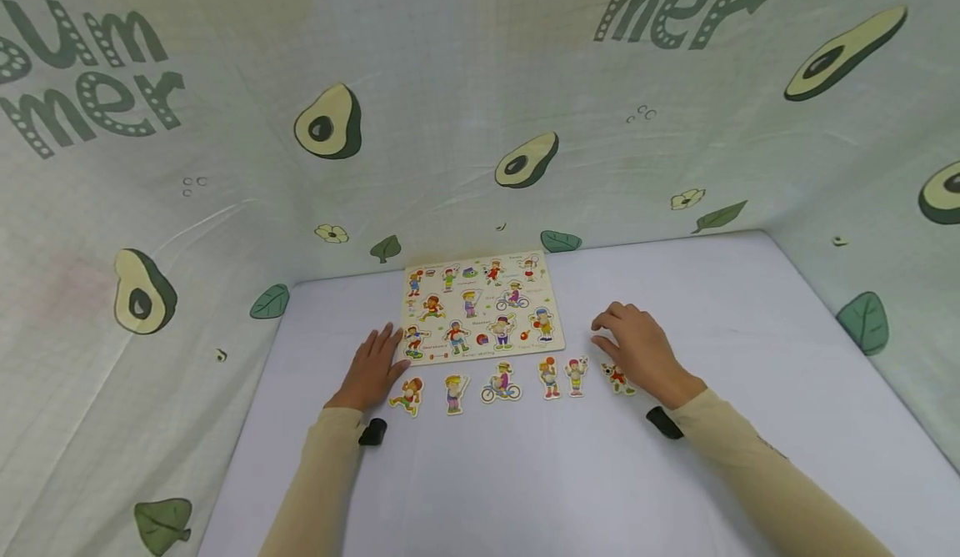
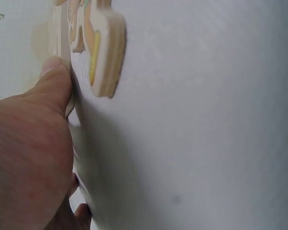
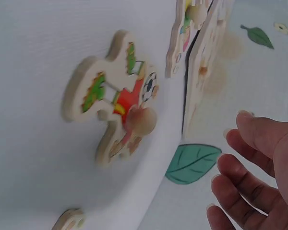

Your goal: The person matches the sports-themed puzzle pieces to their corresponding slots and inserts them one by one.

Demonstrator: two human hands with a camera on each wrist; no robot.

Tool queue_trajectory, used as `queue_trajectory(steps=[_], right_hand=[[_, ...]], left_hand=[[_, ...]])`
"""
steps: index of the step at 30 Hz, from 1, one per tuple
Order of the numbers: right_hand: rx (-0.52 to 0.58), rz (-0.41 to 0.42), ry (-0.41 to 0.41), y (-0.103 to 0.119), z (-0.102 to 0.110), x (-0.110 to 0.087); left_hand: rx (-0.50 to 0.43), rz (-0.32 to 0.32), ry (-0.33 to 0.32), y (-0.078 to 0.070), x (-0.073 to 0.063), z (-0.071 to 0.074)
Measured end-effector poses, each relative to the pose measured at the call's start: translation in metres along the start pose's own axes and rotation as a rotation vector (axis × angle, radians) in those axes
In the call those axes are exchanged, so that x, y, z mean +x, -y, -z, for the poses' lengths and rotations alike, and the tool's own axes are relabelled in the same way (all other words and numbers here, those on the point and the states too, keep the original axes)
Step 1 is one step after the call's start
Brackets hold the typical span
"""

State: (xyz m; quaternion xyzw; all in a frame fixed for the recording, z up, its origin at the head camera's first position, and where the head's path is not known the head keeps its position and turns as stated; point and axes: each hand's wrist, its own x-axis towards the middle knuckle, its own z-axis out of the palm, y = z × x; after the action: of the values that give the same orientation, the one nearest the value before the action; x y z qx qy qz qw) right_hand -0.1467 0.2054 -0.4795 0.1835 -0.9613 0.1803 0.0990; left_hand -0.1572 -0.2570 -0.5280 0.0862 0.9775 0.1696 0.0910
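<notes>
A wooden puzzle board [image 1: 540, 292] printed with sports figures lies flat on the table. My left hand [image 1: 369, 371] rests at its lower left corner, fingers extended; in the left wrist view the thumb [image 2: 55, 79] touches the board's edge. Just right of the board, my right hand [image 1: 637, 347] hovers with loosely bent fingers and holds nothing. Partly beneath it lies a soccer-player puzzle piece [image 1: 617, 379]. The right wrist view shows this piece's round wooden knob [image 3: 142, 120], apart from the fingertips.
Along the board's near edge lie a runner piece [image 1: 408, 396], a golfer piece [image 1: 454, 394], a cyclist piece [image 1: 501, 383], a basketball-player piece [image 1: 550, 378] and another figure piece [image 1: 576, 375]. A curtain [image 1: 435, 198] printed with avocados hangs behind the white table [image 1: 480, 482].
</notes>
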Motion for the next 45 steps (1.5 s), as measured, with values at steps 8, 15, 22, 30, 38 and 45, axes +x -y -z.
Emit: queue_trajectory(steps=[8, 15, 22, 30, 38, 45], right_hand=[[0.007, -0.031, -0.026, -0.021, 0.009, -0.031], [-0.005, -0.054, -0.020, -0.035, 0.014, -0.053], [-0.014, -0.088, -0.008, -0.045, 0.015, -0.071], [-0.015, -0.090, -0.018, -0.050, 0.013, -0.081], [-0.016, -0.098, -0.007, -0.053, 0.013, -0.084], [-0.007, -0.137, 0.038, -0.057, 0.014, -0.082]], left_hand=[[0.005, 0.020, 0.025, -0.004, -0.001, 0.003], [0.017, 0.032, 0.042, -0.016, -0.007, 0.013], [0.014, 0.029, 0.031, -0.012, -0.006, 0.011], [0.019, 0.047, 0.051, -0.010, -0.004, 0.009], [0.011, 0.045, 0.051, -0.011, -0.004, 0.009], [0.000, 0.039, 0.041, -0.012, -0.005, 0.009]])
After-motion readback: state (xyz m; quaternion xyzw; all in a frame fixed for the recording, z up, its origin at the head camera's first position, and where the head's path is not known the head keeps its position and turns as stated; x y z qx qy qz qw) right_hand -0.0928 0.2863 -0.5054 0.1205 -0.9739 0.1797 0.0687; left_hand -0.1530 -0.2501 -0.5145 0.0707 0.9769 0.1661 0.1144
